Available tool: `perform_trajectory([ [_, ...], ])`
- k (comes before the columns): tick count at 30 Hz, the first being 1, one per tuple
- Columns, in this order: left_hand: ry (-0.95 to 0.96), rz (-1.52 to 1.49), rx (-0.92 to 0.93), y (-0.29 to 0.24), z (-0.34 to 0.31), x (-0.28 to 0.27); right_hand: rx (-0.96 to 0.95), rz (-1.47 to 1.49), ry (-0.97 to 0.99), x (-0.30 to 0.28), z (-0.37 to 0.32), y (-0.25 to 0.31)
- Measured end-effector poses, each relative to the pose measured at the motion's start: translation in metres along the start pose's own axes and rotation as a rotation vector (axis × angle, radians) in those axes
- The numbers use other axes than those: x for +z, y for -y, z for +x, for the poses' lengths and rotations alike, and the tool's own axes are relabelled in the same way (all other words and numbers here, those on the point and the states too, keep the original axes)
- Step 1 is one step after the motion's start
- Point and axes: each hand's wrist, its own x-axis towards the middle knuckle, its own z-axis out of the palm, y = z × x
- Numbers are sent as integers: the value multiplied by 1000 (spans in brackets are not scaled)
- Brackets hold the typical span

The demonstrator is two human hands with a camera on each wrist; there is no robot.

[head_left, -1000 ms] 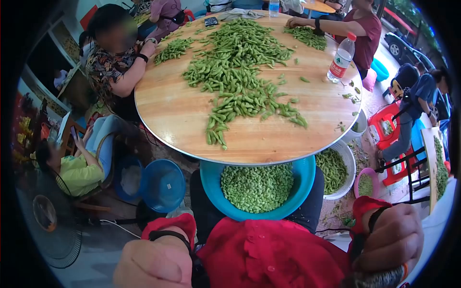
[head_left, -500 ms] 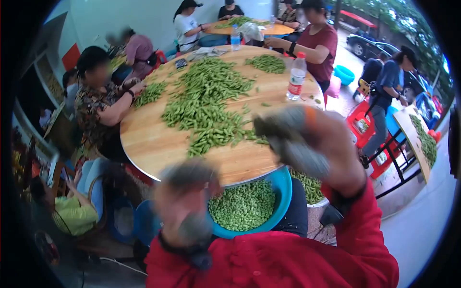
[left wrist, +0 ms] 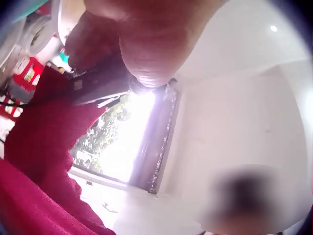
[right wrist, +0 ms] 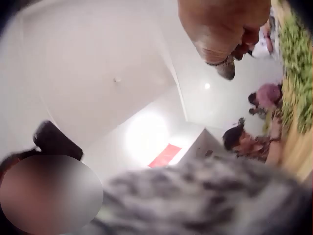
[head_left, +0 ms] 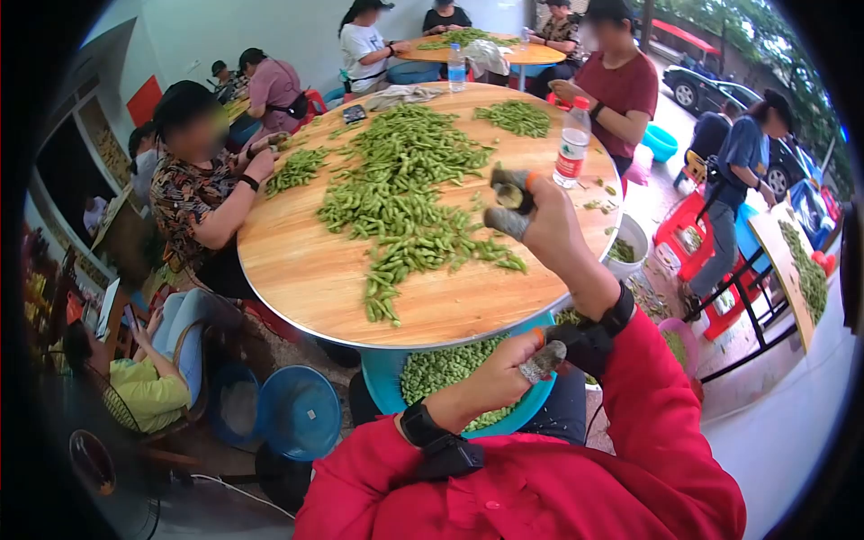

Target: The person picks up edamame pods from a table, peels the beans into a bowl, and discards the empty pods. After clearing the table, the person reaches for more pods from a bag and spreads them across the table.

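Note:
My left hand (head_left: pixel 493 380) reaches across my lap and grips the black wrist camera (head_left: pixel 583 349) strapped on my right wrist. Grey wrapping covers its thumb tip. In the left wrist view, the fingers close in around the black camera (left wrist: pixel 100 81). My right hand (head_left: pixel 560 227) is held out over the table's right side, its fingers loosely bent and apart with nothing between them; grey covers sit on its fingertips. Below the table edge, a blue basin (head_left: pixel 385 378) of shelled green beans (head_left: pixel 441 364) rests on my lap, partly hidden by my left forearm.
Green bean pods (head_left: pixel 405 171) are heaped on the round wooden table (head_left: pixel 297 261). A water bottle (head_left: pixel 572 144) stands near its right edge. Several people sit around this and another table (head_left: pixel 540 54). Blue basins (head_left: pixel 301 414) lie on the floor at left, a white bucket (head_left: pixel 634 247) at right.
Both hands have come up from low beside my body. My right hand is now over the table, and my left hand has moved right and taken hold of the right wrist camera.

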Motion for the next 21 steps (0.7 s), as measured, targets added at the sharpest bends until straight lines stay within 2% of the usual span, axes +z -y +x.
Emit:
perform_trajectory([
  [1,-156,69,55,11,-6,-14,-55,-80,-25,0,-1,-12],
  [3,-465,209,166,36,-24,-49,48,-154,4,-2,-5,-45],
  [5,-944,908,337,32,-44,-86,134,-235,6,-2,-13,-87],
  [7,-1195,905,230,51,-69,-134,205,-323,-13,0,-22,-130],
  [9,-1345,1048,-53,80,-92,-178,273,-309,-35,8,-26,-154],
  [10,-1303,1002,-194,81,-92,-190,309,-303,-48,12,-26,-162],
  [13,-1312,1056,-130,84,-63,-204,395,-415,25,34,-20,-180],
  [14,-1318,1041,-45,96,-51,-219,342,-440,25,45,-20,-194],
  [17,-1259,818,-139,84,-14,-221,427,-344,147,66,-3,-150],
  [20,-1120,924,-31,86,6,-211,255,-272,154,90,-4,-156],
  [21,-1102,884,-30,89,6,-211,263,-240,217,92,-5,-155],
])
